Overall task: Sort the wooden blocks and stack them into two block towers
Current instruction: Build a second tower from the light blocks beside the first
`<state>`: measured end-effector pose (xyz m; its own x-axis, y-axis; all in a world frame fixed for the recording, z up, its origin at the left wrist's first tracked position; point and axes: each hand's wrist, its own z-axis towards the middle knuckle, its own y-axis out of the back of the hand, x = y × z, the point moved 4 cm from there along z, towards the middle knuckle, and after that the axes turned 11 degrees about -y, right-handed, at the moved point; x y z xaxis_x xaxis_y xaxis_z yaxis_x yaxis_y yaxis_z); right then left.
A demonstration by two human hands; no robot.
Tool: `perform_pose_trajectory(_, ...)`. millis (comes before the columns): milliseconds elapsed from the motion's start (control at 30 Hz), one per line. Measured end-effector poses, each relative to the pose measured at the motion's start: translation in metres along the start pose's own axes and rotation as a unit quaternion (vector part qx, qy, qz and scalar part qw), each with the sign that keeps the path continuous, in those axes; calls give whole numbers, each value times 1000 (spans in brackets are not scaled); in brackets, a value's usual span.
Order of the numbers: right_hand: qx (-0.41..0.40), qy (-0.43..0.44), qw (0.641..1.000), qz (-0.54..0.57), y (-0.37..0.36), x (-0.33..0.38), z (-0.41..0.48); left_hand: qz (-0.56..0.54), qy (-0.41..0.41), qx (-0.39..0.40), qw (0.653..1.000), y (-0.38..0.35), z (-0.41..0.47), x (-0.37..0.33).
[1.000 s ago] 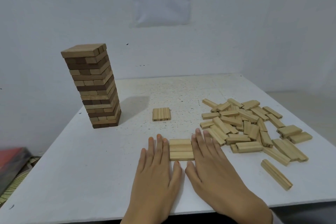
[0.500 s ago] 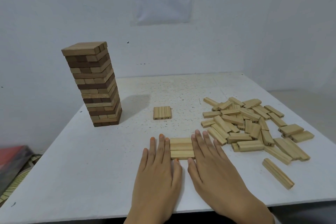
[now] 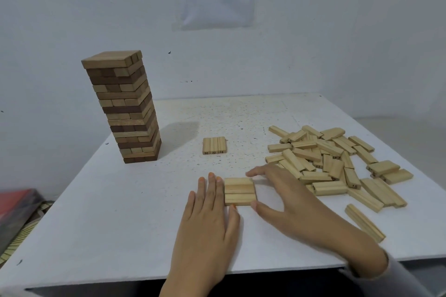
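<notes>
Left hand [image 3: 207,214] rests flat against the three-block row [image 3: 239,191]; right hand [image 3: 289,198], fingers spread, brackets it.

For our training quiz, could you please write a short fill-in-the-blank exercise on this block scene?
1. The tall tower stands ___ of the loose pile.
2. The numbered row holds ___ blocks.
3. The block set lies ___ the left hand and right hand.
Missing words: left; three; between.

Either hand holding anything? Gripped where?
Nothing lifted. Left hand lies flat beside the three-block row; right hand brackets its right end, thumb near, fingers far; grip cannot be told.
</notes>
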<state>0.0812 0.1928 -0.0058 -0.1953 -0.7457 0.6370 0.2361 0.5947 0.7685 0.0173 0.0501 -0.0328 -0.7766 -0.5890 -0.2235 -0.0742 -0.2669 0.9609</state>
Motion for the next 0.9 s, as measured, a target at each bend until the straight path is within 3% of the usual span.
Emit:
perform_pose_trajectory(300,34,108,988,-103,7,1,27,-17,9,8,1000,-1,0,0)
perform_pose_trajectory(767,3,139,989,-57,3,1,36,-20,11,20,1000,-1,1,1)
perform_pose_trajectory(900,-5,162,986,-44,5,4,39,-64,21,7,998,0,1,3)
